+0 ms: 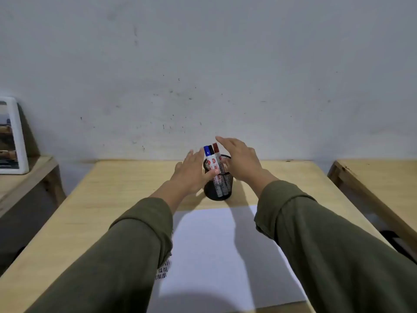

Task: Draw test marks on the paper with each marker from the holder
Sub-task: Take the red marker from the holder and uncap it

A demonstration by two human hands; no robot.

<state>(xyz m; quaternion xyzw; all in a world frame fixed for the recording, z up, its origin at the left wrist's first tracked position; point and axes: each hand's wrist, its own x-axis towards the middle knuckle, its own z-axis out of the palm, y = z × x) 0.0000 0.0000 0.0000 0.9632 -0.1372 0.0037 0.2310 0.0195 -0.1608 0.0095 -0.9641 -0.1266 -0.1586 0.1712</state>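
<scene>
A black mesh holder [217, 188] stands near the far edge of the wooden table [112, 199]. Three markers rise out of it: one with a blue cap [207, 152], one with a black cap [211, 151] and one with a red cap [216, 148]. My left hand [191, 170] is against the holder's left side, fingers spread, thumb touching the mesh. My right hand [239, 159] hovers at the holder's right, fingers apart and arched over the marker tops. A white sheet of paper [216, 249] lies in front of the holder, between my forearms.
A grey wall rises just behind the table. A lower wooden shelf [20, 184] at left carries a white-framed picture [11, 136]. Another wooden table [383, 188] stands at right, across a gap. Black printed marks [163, 271] show at the paper's left edge.
</scene>
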